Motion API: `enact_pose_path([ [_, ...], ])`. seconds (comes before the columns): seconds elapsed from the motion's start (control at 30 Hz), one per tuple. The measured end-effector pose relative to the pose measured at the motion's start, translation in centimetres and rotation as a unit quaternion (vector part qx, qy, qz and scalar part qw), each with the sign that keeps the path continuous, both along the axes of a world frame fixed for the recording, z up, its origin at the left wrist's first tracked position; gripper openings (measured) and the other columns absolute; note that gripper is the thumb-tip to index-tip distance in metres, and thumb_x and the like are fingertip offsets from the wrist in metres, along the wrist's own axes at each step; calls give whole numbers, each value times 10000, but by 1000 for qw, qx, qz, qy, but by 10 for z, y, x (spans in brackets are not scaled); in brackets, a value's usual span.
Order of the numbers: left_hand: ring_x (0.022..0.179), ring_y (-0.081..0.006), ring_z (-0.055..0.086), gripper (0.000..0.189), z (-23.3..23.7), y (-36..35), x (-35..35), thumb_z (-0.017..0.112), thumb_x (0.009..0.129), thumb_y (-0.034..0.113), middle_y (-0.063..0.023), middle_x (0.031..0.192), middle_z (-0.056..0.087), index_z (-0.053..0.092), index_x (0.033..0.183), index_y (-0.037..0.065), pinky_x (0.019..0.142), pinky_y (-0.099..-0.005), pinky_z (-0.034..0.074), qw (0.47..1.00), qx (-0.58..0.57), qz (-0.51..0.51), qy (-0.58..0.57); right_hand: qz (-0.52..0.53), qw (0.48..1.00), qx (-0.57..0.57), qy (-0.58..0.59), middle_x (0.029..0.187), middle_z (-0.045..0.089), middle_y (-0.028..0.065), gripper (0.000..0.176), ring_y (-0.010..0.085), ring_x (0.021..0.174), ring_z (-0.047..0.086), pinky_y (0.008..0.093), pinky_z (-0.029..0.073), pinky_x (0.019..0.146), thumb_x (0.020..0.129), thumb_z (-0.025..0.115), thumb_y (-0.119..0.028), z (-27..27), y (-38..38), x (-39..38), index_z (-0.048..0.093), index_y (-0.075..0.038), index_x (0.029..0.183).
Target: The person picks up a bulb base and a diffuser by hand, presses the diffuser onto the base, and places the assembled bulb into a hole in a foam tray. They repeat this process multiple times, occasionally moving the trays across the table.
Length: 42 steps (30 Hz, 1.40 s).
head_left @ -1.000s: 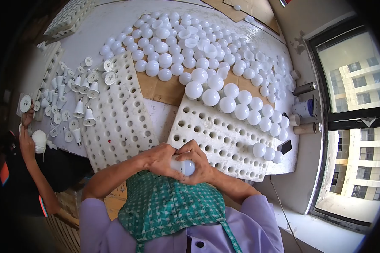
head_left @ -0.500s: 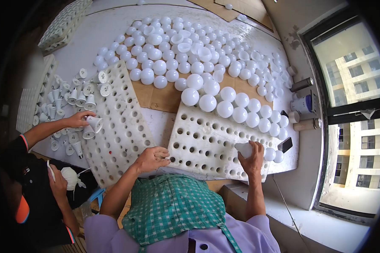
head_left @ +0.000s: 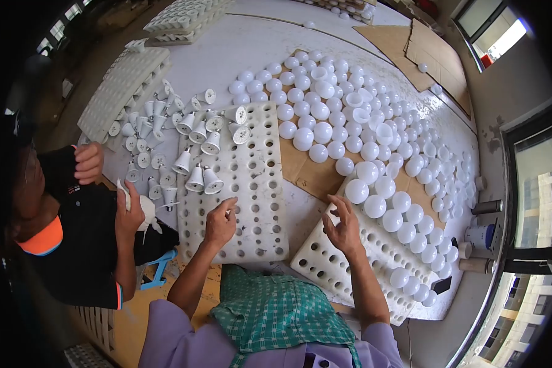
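My left hand (head_left: pixel 219 226) is over the left white foam board (head_left: pixel 251 211), fingers loosely bent and nothing seen in them. My right hand (head_left: pixel 343 227) hovers at the upper left edge of the right foam board (head_left: pixel 318 257), thumb and fingers apart, empty. White bulb domes (head_left: pixel 392 220) sit in a double row along that board's far side. A short row of domes (head_left: pixel 400 278) sits near its right end. White bulb bases (head_left: pixel 211 144), some with metal screw caps, lie on the left board's upper left part.
Many loose domes (head_left: pixel 321 133) cover a cardboard sheet (head_left: pixel 303 175). More bulb bases (head_left: pixel 142 145) lie beside stacked foam boards (head_left: pixel 129 86). At left, a co-worker's one hand (head_left: pixel 89 162) is raised; the other (head_left: pixel 129 211) holds something white. Bottles (head_left: pixel 487 207) and a phone (head_left: pixel 441 285) line the right edge.
My view has turned left. My right hand has let go of a dome, which now sits in the short row, and has moved left. The co-worker's hand has left the bases on the left board.
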<state>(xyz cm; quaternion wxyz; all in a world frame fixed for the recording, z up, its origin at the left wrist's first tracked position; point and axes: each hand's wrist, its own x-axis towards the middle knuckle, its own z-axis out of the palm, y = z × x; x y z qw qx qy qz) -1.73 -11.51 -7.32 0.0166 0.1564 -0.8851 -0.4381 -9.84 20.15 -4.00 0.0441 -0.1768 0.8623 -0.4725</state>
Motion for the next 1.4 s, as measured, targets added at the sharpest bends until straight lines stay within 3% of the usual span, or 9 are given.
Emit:
enact_pose_path([
  [0.07, 981, -300, 654, 346, -14, -36, -1, 489, 825, -77, -191, 1071, 657, 589, 1145, 9, 805, -371, 521, 986, -137, 31, 96, -6, 984, 144, 104, 1320, 428, 234, 584, 408, 1204, 433, 433, 427, 974, 773, 695, -110, -47, -31, -51, 457, -71, 1305],
  [0.27, 1090, -393, 564, 411, -14, -87, -15, 459, 805, -84, -239, 1164, 594, 526, 1207, -28, 937, -431, 447, 987, -143, 48, -52, -209, 854, 469, -89, 1438, 315, 249, 704, 416, 1342, 285, 518, 310, 1057, 824, 616, -305, -98, -63, -151, 314, -142, 1438],
  [0.73, 1235, -344, 470, 523, -42, -106, -73, 446, 750, -159, -218, 1322, 494, 486, 1258, -42, 1049, -378, 385, 980, -125, -157, -12, -127, 889, 427, -106, 1274, 468, 248, 706, 423, 1143, 504, 460, 435, 966, 778, 650, -365, -107, -85, -117, 417, -46, 1363],
  [0.83, 1275, -323, 433, 566, -43, -112, -83, 462, 729, -184, -200, 1364, 460, 473, 1275, -34, 1083, -365, 352, 953, -196, -229, -7, -132, 936, 320, -59, 1280, 474, 191, 685, 358, 1148, 513, 464, 468, 944, 773, 704, -292, -94, -76, -103, 421, -62, 1352],
  [0.9, 1277, -322, 429, 572, -48, -115, -94, 466, 730, -186, -198, 1377, 446, 469, 1279, -27, 1086, -364, 348, 941, -226, -250, -18, -125, 902, -278, -305, 1264, 488, 127, 716, 283, 1144, 529, 443, 503, 901, 775, 727, -269, -66, -76, -81, 387, -84, 1378],
  [1.13, 1120, -327, 539, 519, -39, -107, -120, 701, 679, 35, -195, 1153, 587, 522, 1165, -5, 961, -367, 434, 914, -285, -284, -50, -27, 820, -457, -343, 1209, 514, 55, 889, 220, 1111, 557, 390, 540, 854, 666, 850, -251, -24, -53, 3, 337, -118, 1380],
  [1.27, 921, -288, 661, 537, 16, -61, -94, 727, 673, 117, -168, 1088, 642, 522, 1150, -22, 843, -365, 517, 978, -42, -187, -76, -12, 790, -514, -333, 1212, 527, 118, 905, 249, 1057, 593, 361, 571, 792, 640, 864, -237, -6, -45, 38, 343, -116, 1370],
  [1.33, 869, -234, 681, 579, 18, -33, -63, 711, 675, 108, -162, 1124, 646, 504, 1198, -29, 781, -361, 544, 910, 346, -224, -52, 5, 770, -534, -348, 1212, 532, 142, 911, 261, 1038, 603, 355, 577, 776, 629, 871, -234, -2, -42, 48, 346, -113, 1364],
  [1.4, 845, -203, 682, 607, 29, -1, -40, 695, 672, 81, -172, 1152, 637, 492, 1236, -19, 725, -333, 555, 826, 499, -245, -90, 25, 810, -500, -306, 1205, 542, 173, 924, 280, 1005, 619, 343, 585, 744, 600, 885, -241, -3, -40, 57, 357, -109, 1347],
])
